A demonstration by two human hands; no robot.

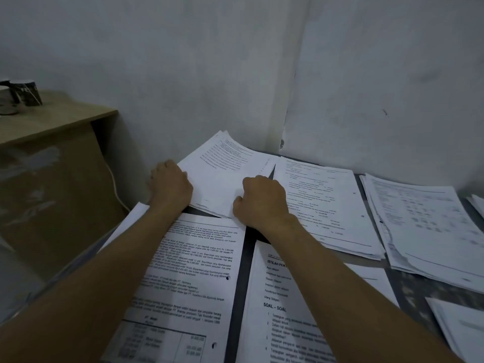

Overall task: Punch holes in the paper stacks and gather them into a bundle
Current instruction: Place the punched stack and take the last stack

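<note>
Left fingers (163,167): curled over the left edge of the far stack (225,176), gripping it; the tips are hidden under the paper.
Right fingers (258,180): curled down at the stack's near right corner, thumb toward the sheet; they seem to pinch the edge, though the back of the hand blocks the view.
Left hand (170,184): at the far left corner of the bench (408,286), beside the wall.
Right hand (262,203): just to the right of it, the stack spanning between the two.
Far stack: lies in the bench's far left corner, long axis running away toward the wall, its far end lifted and bowed.
Relation for the next move: both hands bracket the stack from its two sides, equally near, so I judge it is about to be lifted or squared.
Near left stack (188,279): below the forearms, with dark punched holes along its right margin.
Near right stack (282,310): beside it, apart by a dark strip of bench.
Other stacks (327,205): along the far edge, toward the right.
</note>
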